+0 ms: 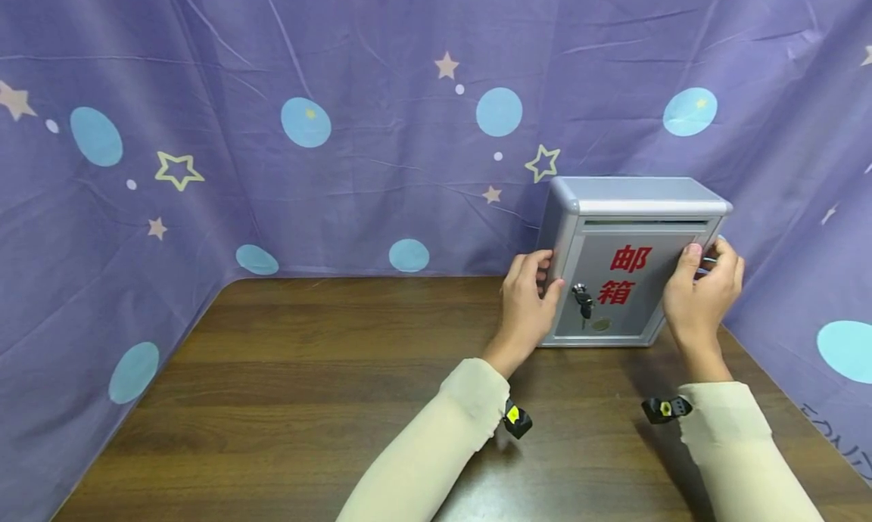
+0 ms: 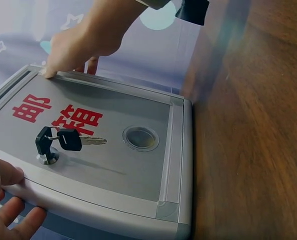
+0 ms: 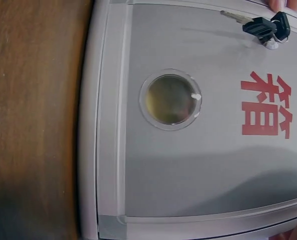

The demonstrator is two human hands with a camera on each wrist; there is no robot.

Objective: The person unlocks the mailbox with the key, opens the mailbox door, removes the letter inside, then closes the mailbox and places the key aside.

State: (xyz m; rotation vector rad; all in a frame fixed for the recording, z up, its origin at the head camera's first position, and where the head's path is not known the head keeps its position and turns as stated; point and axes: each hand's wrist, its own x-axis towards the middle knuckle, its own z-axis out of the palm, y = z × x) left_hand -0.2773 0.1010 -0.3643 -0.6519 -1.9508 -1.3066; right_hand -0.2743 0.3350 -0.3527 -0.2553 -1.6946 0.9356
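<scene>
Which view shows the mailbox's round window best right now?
The right wrist view: the round window appears largest there, nearly face-on. The left wrist view shows it smaller and slanted; the head view, only a tiny disc low on the door.

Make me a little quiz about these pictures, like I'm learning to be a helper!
1. Pick one: what color are the two big characters on the front of the gray box?
A) Blue
B) Red
C) Green

2. True or false: the keys are closer to the right hand than to the left hand.

3. Fill in the blank: the long, thin slot is near the ____ of the box's front.

Key:
1. B, red.
2. False: they are closer to the left hand.
3. Top.
</scene>
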